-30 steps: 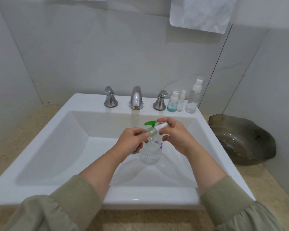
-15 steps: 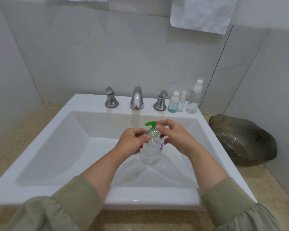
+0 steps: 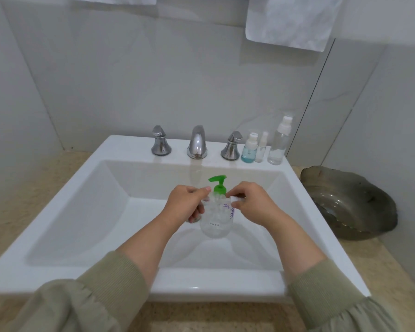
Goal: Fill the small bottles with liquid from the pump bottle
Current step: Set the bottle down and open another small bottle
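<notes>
While the left hand [image 3: 186, 207] grips the upright pump bottle [image 3: 217, 222] over the sink [image 3: 82, 212] at frame centre, the right hand [image 3: 255, 207] pinches a small white bottle [image 3: 238, 199] lying sideways just right of the green pump head [image 3: 218, 184], whose spout points frame-left, away from it.

Surface [image 3: 22, 188] in front of me: beige speckled stone, showing left, right and along the near edge. White rectangular sink [image 3: 53, 212] sits on it, centred. Sink's back ledge carries a chrome spout [image 3: 197, 142] in the middle, with left handle [image 3: 161, 144] and right handle [image 3: 231, 147]. Just right of those, three in a tight row: blue-liquid bottle [image 3: 248, 149], slim spray bottle [image 3: 261, 149], tall clear bottle [image 3: 279, 142]. Dark wavy-rimmed glass bowl [image 3: 350, 202] on the surface, just beside the sink's right edge.
</notes>
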`<state>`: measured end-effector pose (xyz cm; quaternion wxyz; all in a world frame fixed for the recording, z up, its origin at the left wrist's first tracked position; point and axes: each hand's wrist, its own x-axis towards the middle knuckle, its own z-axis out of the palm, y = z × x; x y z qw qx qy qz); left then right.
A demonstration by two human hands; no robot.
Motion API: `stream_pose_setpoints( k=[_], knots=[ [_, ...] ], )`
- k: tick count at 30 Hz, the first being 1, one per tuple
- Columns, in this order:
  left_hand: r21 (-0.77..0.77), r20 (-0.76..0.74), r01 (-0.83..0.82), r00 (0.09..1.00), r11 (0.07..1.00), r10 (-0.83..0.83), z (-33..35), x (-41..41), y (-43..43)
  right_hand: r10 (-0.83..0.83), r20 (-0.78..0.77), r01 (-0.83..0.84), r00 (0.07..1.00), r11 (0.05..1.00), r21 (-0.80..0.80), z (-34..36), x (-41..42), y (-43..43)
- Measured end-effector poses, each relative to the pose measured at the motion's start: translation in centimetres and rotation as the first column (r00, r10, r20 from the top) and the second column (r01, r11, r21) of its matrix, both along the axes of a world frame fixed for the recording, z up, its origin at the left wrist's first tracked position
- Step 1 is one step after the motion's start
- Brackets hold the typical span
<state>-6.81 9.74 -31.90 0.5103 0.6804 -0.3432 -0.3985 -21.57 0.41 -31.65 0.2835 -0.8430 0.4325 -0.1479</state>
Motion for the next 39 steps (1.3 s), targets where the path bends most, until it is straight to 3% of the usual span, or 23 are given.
stream_pose_setpoints(
  k=[2,8,12,18,21,39],
  knots=[
    [0.023,-0.041,-0.039,0.998,0.999,0.040,0.0,0.3,0.0,-0.065,0.010,0.066,0.998,0.997,-0.036,-0.1,-0.4,-0.5],
    [0.046,-0.270,-0.116,0.955,0.992,0.124,0.0,1.0,0.0,-0.338,0.249,0.357,0.908,0.934,-0.034,0.2,-1.6,-1.7],
    [0.091,-0.270,-0.064,0.959,0.994,0.087,-0.2,1.1,-0.3,-0.467,0.334,0.497,0.819,0.868,-0.006,0.3,-2.9,-3.2],
    [0.108,-0.228,0.039,0.974,0.993,-0.013,-0.7,1.1,-0.3,-0.610,0.428,0.706,0.666,0.701,-0.100,0.4,-5.9,-5.5],
    [0.096,-0.205,0.088,0.977,0.992,-0.066,-0.6,0.8,-0.3,-0.638,0.426,0.742,0.641,0.657,-0.134,0.2,-7.0,-6.1],
    [0.081,-0.169,0.217,0.965,0.973,-0.201,-0.9,0.3,-0.3,-0.671,0.355,0.742,0.651,0.661,-0.111,-0.2,-7.6,-6.2]
  ],
)
